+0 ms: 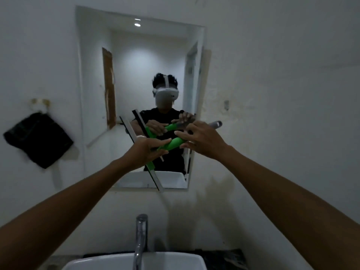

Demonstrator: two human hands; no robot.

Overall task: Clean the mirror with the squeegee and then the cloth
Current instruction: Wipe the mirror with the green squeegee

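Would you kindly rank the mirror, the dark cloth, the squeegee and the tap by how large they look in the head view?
1. mirror, clearly largest.
2. dark cloth and squeegee: the cloth covers more area, the squeegee spans longer; too close to rank.
3. tap, smallest, though nearness to the camera enlarges it.

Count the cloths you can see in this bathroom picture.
1: a dark cloth hangs from a ring on the wall, left of the mirror. Others may lie out of view.

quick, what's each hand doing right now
Left hand: closed on the squeegee, near the blade end.
Right hand: fingers on the squeegee handle, grip looks loose.
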